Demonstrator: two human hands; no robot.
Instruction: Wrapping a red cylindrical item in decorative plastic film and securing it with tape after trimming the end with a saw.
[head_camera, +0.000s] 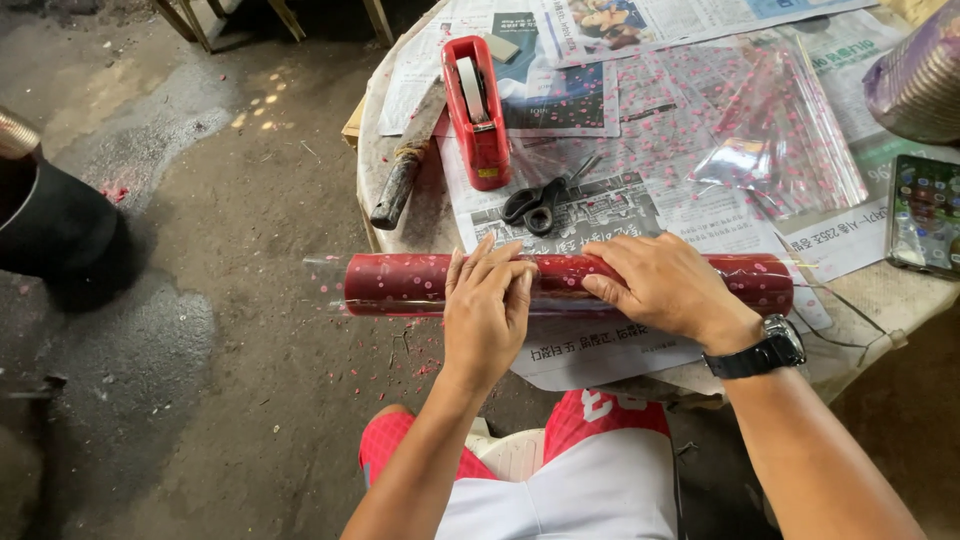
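Both hands press on a red roll (420, 283) lying across the desk's (880, 300) near edge. The left hand (487, 305) curls its fingers together over the middle; the right hand (665, 285) lies flat beside it, fingers together. Scissors (540, 203) and a red tape dispenser (477, 110) sit just behind.

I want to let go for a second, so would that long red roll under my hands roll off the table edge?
Probably yes: the red roll is a round tube lying along the table's edge, one end overhanging. Its clear dotted wrap looks slick, so likely slippery. Both the left hand and right hand press it down.
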